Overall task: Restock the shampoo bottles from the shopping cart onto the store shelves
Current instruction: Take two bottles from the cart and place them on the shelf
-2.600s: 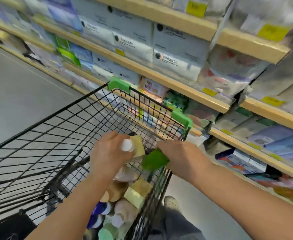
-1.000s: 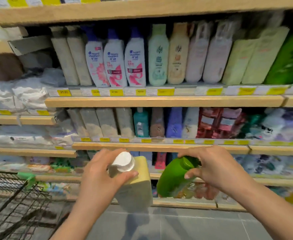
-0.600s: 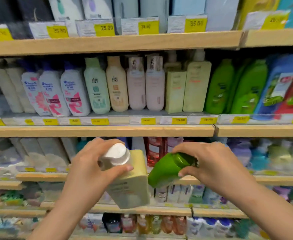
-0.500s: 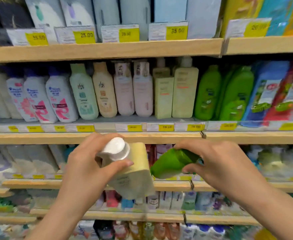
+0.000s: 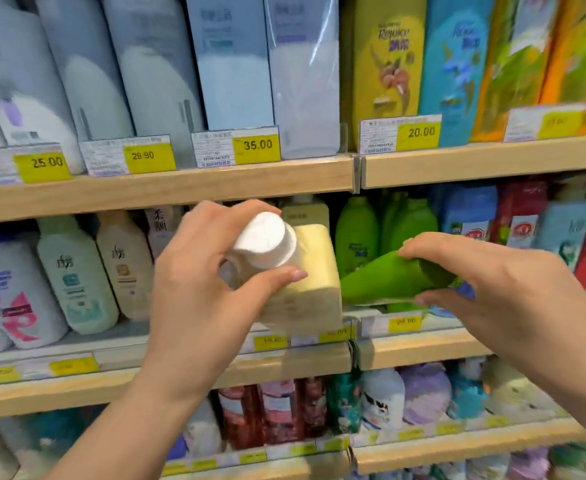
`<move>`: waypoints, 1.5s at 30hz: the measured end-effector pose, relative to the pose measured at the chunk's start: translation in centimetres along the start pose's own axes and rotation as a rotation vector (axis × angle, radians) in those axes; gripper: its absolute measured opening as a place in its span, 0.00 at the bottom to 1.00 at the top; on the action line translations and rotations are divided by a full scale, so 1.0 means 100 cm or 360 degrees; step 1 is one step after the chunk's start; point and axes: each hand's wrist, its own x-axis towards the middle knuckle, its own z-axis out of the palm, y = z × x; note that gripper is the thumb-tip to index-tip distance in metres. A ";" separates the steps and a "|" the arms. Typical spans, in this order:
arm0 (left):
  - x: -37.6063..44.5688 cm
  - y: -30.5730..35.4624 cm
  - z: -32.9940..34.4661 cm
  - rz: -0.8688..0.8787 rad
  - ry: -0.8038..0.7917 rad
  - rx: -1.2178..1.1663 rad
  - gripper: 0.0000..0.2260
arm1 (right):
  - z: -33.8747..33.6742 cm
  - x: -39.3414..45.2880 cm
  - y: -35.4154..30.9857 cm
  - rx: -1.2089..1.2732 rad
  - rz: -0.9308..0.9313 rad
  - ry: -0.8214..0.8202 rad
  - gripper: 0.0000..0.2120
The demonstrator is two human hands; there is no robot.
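Left hand [image 5: 201, 289] wraps the neck of the cream bottle [image 5: 305, 282], fingers and thumb pressed in under its white cap [image 5: 265, 239], tilted just in front of the middle shelf [image 5: 167, 358]. Rigid plastic, likely hefty when full; neck grip looks sound, though the smooth sides could slip. Right hand [image 5: 492, 289] pinches the green bottle [image 5: 388, 282] by its top end, lying nearly sideways beside matching green ones [image 5: 357, 233]. The shelf is packed and the aisle tight; slots look narrow.

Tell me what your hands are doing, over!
Left hand holds cream pump bottle. Right hand holds green bottle, tipped sideways. Neither shelved yet. Middle shelf looks crowded.
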 end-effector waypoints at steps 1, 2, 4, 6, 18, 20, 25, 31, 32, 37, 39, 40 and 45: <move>0.005 -0.001 0.005 0.0037 0.0000 0.0002 0.17 | 0.003 0.002 0.003 -0.0039 -0.0021 0.0019 0.20; 0.008 -0.004 0.011 0.0072 -0.0003 0.0000 0.17 | 0.007 0.004 0.005 -0.0071 -0.0029 0.0029 0.19; 0.013 -0.012 0.023 0.0129 -0.0022 -0.0013 0.18 | 0.017 0.005 0.013 -0.0091 -0.0013 0.0015 0.21; 0.016 -0.024 0.036 0.0147 -0.0044 -0.0038 0.17 | 0.028 0.005 0.020 -0.0098 0.0012 -0.0047 0.24; 0.029 -0.056 0.084 -0.0096 -0.0224 -0.0007 0.15 | 0.059 0.038 0.063 0.0227 0.0428 -0.0781 0.24; 0.034 -0.055 0.089 -0.0166 -0.0199 -0.0017 0.17 | 0.064 0.043 0.070 0.0295 0.0429 -0.0766 0.26; 0.039 -0.055 0.098 -0.0435 -0.0117 -0.0120 0.20 | 0.086 0.043 0.082 0.0480 0.0331 -0.0622 0.29; 0.032 -0.064 0.115 -0.0780 0.0127 -0.0475 0.16 | 0.113 0.026 0.085 0.0850 0.0367 -0.0547 0.32; 0.031 -0.066 0.118 -0.0822 0.0125 -0.0504 0.14 | 0.116 0.025 0.083 0.0881 0.0360 -0.0538 0.34; 0.027 -0.078 0.123 -0.1013 -0.0124 -0.0567 0.23 | 0.127 0.024 0.079 0.0890 0.0533 -0.0523 0.38; 0.027 -0.083 0.121 -0.0975 -0.0284 -0.0596 0.32 | 0.133 0.024 0.082 0.0926 0.0704 -0.0507 0.41; 0.027 -0.087 0.121 -0.0955 -0.0354 -0.0631 0.35 | 0.134 0.024 0.083 0.0941 0.0768 -0.0515 0.42; 0.025 -0.100 0.124 -0.0970 -0.0337 -0.0660 0.42 | 0.138 0.024 0.084 0.1013 0.0943 -0.0567 0.38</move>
